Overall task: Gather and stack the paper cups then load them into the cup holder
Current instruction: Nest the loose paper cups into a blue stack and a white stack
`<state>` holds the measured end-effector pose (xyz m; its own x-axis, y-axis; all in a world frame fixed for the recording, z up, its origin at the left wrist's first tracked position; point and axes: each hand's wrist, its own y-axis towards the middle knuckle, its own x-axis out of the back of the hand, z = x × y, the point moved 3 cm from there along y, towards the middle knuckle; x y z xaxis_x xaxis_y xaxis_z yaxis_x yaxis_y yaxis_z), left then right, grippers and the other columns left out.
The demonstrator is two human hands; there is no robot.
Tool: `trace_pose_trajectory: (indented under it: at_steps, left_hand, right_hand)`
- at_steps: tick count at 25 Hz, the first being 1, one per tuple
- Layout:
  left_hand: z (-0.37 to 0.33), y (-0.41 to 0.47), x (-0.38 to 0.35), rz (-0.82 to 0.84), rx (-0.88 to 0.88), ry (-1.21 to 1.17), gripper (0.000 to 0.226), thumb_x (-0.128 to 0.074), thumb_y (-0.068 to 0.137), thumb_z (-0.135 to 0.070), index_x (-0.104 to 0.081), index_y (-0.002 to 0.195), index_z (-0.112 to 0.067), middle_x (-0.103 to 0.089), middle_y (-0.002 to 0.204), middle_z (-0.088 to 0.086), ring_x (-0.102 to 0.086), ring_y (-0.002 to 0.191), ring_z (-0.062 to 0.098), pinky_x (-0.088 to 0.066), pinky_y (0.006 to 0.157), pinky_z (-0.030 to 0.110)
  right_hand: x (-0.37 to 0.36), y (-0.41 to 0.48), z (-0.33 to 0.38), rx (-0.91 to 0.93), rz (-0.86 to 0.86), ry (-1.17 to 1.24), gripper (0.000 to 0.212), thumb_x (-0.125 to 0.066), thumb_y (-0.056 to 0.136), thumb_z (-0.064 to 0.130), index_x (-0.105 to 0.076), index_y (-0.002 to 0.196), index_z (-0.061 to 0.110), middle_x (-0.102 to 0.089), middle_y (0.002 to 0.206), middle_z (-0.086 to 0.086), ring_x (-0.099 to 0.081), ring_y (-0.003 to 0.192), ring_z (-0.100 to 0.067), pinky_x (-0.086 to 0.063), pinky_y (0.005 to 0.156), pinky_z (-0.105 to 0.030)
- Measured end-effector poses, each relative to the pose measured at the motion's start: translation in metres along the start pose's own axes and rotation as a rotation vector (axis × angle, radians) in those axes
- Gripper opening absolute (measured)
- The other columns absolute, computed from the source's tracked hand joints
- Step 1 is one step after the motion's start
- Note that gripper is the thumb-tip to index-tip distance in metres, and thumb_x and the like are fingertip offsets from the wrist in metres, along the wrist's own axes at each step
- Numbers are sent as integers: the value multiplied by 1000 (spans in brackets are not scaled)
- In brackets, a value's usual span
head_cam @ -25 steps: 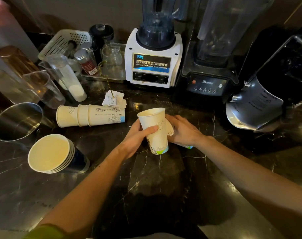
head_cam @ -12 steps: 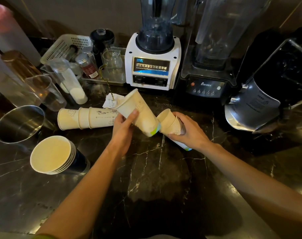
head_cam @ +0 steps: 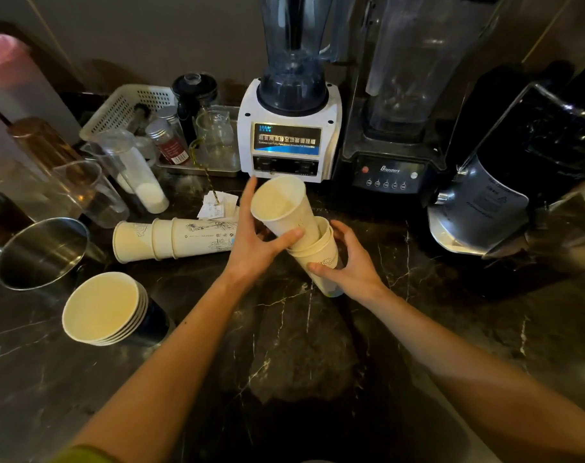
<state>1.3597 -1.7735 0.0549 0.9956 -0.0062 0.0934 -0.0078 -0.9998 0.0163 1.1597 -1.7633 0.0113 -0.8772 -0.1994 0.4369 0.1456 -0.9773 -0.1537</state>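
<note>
I see a cream paper cup (head_cam: 279,208) tilted with its mouth toward me, its base partly seated in 2 nested cups (head_cam: 319,253) of the same printed kind, which lean the same way. To the left, 3 nested cream cups (head_cam: 170,239) lie on their side on the dark counter (head_cam: 301,355). Nearer me, a short stack of dark-walled cups (head_cam: 109,310) sits tilted, cream inside showing.
</note>
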Motion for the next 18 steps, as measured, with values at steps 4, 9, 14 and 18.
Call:
trace_pose_trajectory:
  at_steps: [4, 9, 14, 18]
  left_hand:
    - [10, -5, -6, 130, -19, 125, 101, -86, 70, -26, -24, 149, -32, -38, 146, -15, -40, 135, 6, -45, 106, 40]
    - [24, -12, -14, 226, 57, 212, 102, -87, 70, -23, -24, 151, -31, -41, 144, -14, -40, 137, 10, -45, 107, 48]
    - [28, -14, -23, 318, 78, 283, 101, -88, 68, -33, -28, 149, -36, -44, 147, -11, -42, 136, 11, -45, 107, 49]
    - [25, -16, -38, 407, 71, 350, 106, -87, 64, -44, -28, 152, -31, -42, 148, -8, -40, 138, 12, -41, 111, 49]
  right_hand:
    - [-2, -5, -6, -20, -14, 10, 86, -86, 68, 40, -40, 140, 31, -50, 137, 6, -44, 128, -11, -41, 107, -39]
    - [6, -11, -3, -6, 23, 23, 82, -87, 71, 24, -44, 141, 25, -48, 131, 9, -47, 124, -7, -41, 105, -30]
    - [33, -18, -6, -53, 133, 234, 62, -77, 79, 6, -53, 135, 16, -64, 128, -1, -59, 120, -12, -45, 107, -42]
    - [42, -27, -8, -107, 84, 403, 39, -62, 93, 35, -61, 131, 22, -63, 130, 1, -57, 124, -14, -46, 107, -45]
